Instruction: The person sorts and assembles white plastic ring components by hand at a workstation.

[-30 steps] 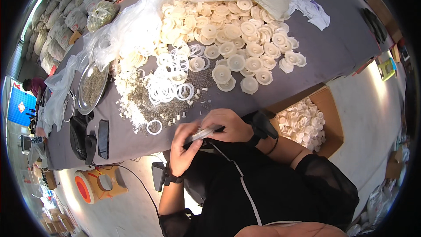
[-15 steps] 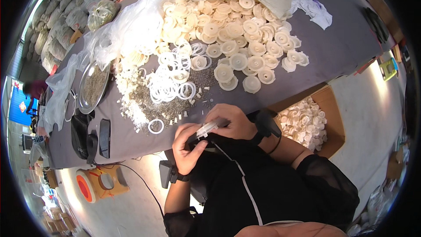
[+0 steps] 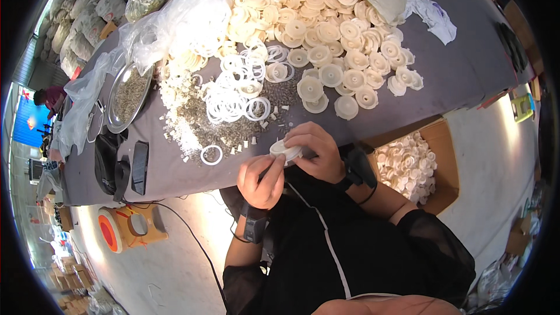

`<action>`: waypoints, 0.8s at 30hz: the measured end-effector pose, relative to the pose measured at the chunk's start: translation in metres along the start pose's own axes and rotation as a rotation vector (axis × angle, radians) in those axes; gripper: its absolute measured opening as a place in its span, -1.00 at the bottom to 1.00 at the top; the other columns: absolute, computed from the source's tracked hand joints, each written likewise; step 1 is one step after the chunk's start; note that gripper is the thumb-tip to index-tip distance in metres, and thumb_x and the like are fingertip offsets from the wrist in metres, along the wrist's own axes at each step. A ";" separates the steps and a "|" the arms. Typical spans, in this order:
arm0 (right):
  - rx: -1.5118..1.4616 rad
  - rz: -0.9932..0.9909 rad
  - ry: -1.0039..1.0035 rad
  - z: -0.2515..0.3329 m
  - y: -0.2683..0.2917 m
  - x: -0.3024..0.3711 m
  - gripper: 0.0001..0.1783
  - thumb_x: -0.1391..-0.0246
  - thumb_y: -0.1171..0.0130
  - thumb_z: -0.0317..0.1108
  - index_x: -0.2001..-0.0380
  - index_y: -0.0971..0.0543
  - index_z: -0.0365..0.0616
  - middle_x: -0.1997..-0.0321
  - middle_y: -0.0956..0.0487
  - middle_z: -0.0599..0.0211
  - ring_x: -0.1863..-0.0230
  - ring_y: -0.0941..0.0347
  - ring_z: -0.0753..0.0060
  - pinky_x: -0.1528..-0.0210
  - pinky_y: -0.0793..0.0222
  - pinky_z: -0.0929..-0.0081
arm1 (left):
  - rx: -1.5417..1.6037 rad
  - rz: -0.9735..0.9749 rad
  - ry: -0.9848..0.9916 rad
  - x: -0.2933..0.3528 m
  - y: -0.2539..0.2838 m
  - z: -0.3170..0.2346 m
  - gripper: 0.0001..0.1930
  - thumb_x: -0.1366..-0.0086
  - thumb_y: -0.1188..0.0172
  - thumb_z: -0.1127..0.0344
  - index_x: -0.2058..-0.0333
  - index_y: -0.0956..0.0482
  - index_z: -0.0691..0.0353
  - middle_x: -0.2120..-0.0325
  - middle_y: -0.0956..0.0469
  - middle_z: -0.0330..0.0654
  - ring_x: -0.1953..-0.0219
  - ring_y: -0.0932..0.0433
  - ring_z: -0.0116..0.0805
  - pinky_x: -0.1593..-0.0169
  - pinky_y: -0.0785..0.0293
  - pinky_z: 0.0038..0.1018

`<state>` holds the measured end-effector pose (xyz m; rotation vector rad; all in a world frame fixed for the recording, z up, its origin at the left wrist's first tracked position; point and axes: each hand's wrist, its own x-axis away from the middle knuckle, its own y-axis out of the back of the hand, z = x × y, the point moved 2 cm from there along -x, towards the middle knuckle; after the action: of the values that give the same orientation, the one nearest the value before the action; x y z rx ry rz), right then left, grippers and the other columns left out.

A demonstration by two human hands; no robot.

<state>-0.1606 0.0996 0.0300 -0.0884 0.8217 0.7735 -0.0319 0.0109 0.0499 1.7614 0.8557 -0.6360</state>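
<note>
Above the near table edge, both my hands grip one round cream-white plastic disc (image 3: 286,150). My left hand (image 3: 262,181) pinches its lower left side with fingers bent. My right hand (image 3: 316,150) holds its right side between thumb and curled fingers. Just left of the disc lies a single white ring (image 3: 211,154). Beyond my hands are a heap of white rings (image 3: 233,90), scattered small grey pieces (image 3: 210,135) and small white plugs (image 3: 238,149). A wide pile of similar cream discs (image 3: 331,75) spreads over the far part of the table.
At my right, a cardboard box (image 3: 446,166) full of white parts stands below the table edge. On the left lie an oval metal tray (image 3: 111,119) of small pieces, a phone (image 3: 139,167) and a black pouch (image 3: 106,163). A yellow stool (image 3: 140,227) stands on the floor.
Both hands have turned the disc from edge-on to flatter, its round face now showing. My left fingers have drawn into a pinch at its near side. The view has shifted slightly.
</note>
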 end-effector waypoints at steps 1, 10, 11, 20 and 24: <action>0.006 0.005 0.029 0.000 0.001 0.000 -0.61 0.43 -0.19 -0.61 0.36 -0.49 -0.15 0.31 -0.49 0.29 0.22 -0.41 0.22 0.18 -0.35 0.39 | 0.018 -0.003 -0.039 0.001 -0.001 0.001 -0.71 0.22 -0.27 0.56 0.40 -0.60 0.22 0.38 -0.43 -0.24 0.33 -0.47 -0.27 0.27 -0.49 -0.42; 0.022 0.080 0.075 -0.003 0.001 0.002 -0.60 0.32 -0.25 -0.57 0.26 -0.51 -0.15 0.38 -0.49 0.28 0.41 -0.44 0.26 0.37 -0.37 0.44 | 0.059 -0.031 -0.050 0.003 -0.005 0.006 -0.70 0.19 -0.26 0.56 0.37 -0.58 0.21 0.39 -0.42 -0.22 0.35 -0.46 -0.26 0.35 -0.44 -0.44; 0.029 0.078 0.076 -0.002 0.000 0.005 -0.60 0.32 -0.25 -0.57 0.26 -0.51 -0.15 0.38 -0.49 0.28 0.41 -0.44 0.26 0.37 -0.37 0.44 | 0.041 0.004 -0.006 0.003 -0.005 0.008 -0.71 0.17 -0.25 0.58 0.36 -0.58 0.22 0.40 -0.42 -0.21 0.36 -0.45 -0.26 0.34 -0.42 -0.45; 0.044 0.258 -0.347 -0.007 0.014 0.013 -0.70 0.09 -0.21 -0.35 0.24 -0.49 -0.20 0.51 -0.50 0.27 0.55 -0.42 0.40 0.50 -0.30 0.56 | 0.482 0.155 0.401 -0.002 -0.018 0.015 -0.72 0.04 -0.16 0.65 0.28 -0.53 0.31 0.42 -0.39 -0.20 0.43 -0.38 -0.48 0.33 -0.32 -0.58; 0.379 -0.354 -0.284 -0.044 0.077 0.025 -0.64 0.02 -0.16 -0.30 0.15 -0.43 -0.23 0.45 -0.49 0.27 0.53 -0.39 0.49 0.50 -0.29 0.55 | 0.750 0.019 0.583 0.009 -0.023 0.024 -0.64 -0.02 -0.06 0.68 0.14 -0.39 0.36 0.28 -0.40 -0.18 0.45 -0.36 -0.58 0.27 -0.30 -0.67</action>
<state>-0.2278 0.1548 -0.0013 0.2063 0.6446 0.2790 -0.0452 -0.0044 0.0227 2.7131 1.0646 -0.4546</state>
